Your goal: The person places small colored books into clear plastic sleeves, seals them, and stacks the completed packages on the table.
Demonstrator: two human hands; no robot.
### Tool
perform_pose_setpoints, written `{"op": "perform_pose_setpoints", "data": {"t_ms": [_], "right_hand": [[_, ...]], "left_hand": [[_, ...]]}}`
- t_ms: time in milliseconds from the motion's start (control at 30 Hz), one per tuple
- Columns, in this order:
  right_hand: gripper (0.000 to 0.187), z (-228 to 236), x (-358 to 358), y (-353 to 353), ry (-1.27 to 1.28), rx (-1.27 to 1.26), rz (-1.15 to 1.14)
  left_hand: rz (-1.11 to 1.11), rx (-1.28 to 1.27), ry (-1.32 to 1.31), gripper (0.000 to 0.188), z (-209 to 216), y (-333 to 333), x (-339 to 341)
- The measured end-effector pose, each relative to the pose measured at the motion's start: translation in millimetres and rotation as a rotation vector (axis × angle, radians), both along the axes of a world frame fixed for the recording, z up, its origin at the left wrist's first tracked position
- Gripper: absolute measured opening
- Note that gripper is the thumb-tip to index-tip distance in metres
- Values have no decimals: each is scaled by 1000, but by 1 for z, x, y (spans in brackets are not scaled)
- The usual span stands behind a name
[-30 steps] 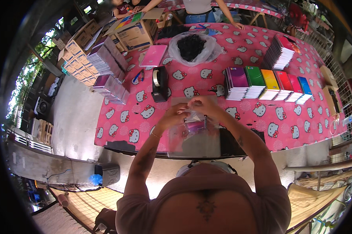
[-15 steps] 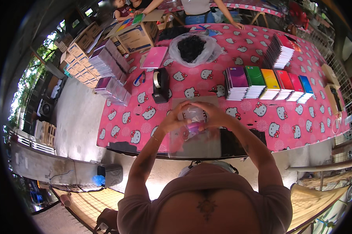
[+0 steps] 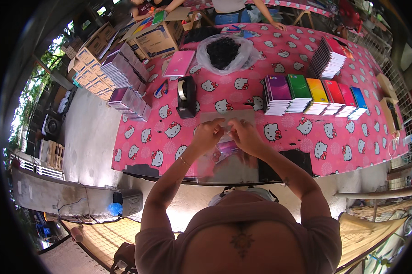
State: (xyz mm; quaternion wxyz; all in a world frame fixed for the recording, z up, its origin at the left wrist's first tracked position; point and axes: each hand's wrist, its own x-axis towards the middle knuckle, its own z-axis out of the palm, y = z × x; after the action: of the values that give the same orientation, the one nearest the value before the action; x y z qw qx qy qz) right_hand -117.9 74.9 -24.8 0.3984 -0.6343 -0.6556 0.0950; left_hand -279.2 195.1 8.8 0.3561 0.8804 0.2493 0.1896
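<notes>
My left hand and my right hand are raised close together over the near middle of the table. Their fingertips pinch a clear plastic wrapper between them. Just below the fingers shows a purple notebook, its surface shiny with plastic; the hands hide much of it. Beneath it lies a greyish flat board at the table's near edge. To the left of my hands stands a black tape dispenser with a roll of tape in it.
Notebook stacks in several colours, one purple, stand at the right; a taller stack rises behind. At the left are wrapped notebook stacks and a cardboard box. A plastic bag of black pieces and a pink notebook lie farther back. A person stands across the table.
My hands have gone from curving around the wrapped purple notebook to pinching the plastic above it with bent fingers. The notebook shows lower, nearer to me.
</notes>
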Motion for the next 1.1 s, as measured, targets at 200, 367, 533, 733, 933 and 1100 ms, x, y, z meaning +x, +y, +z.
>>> {"op": "perform_pose_setpoints", "data": {"t_ms": [200, 367, 533, 733, 933, 1100], "right_hand": [[56, -8, 24, 13, 287, -51, -23], [55, -28, 17, 27, 709, -148, 27], [44, -38, -6, 31, 758, -55, -48], [32, -52, 12, 21, 360, -19, -36], [51, -48, 3, 25, 451, -37, -42], [60, -47, 11, 15, 510, -28, -88]], "left_hand": [[18, 520, 11, 41, -12, -5, 13], [167, -244, -304, 46, -90, 58, -10], [796, 411, -45, 36, -90, 184, -85], [649, -635, -424, 18, -90, 191, -49], [715, -419, -570, 18, -124, 169, -82], [591, 455, 550, 18, -38, 162, -49]]}}
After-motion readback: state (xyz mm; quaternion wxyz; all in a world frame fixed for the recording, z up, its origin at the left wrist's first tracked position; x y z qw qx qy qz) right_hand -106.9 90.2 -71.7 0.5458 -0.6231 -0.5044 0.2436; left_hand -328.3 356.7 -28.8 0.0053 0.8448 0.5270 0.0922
